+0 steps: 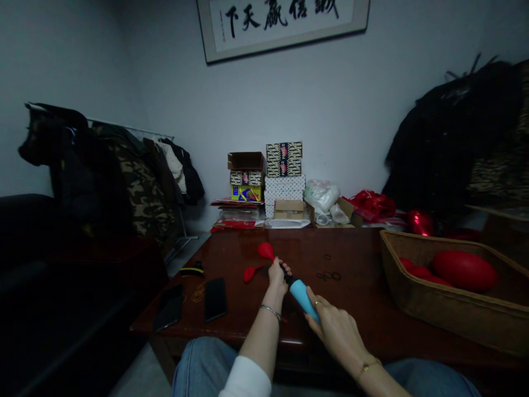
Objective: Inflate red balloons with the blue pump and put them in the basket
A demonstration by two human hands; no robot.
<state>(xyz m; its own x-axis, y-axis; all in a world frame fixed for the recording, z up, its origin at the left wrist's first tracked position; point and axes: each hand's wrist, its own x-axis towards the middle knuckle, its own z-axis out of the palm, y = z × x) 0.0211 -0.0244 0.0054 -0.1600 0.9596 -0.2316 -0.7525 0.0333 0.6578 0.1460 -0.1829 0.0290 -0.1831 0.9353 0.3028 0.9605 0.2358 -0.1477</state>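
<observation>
My left hand (278, 274) is closed around the neck of a small red balloon (266, 251), pinching it onto the black nozzle of a blue hand pump (303, 295). My right hand (334, 326) grips the rear end of that pump, fingers wrapped round it. Pump and hands hover over the front part of a dark wooden table (355, 286). A second limp red balloon (250, 272) lies on the table just left of my left hand.
Two black phones (215, 298) and rubber bands lie at the table's left front. A wicker basket (438, 300) with inflated red balloons (465, 270) stands right. Boxes and bags are stacked at the back; coats hang on a rack left.
</observation>
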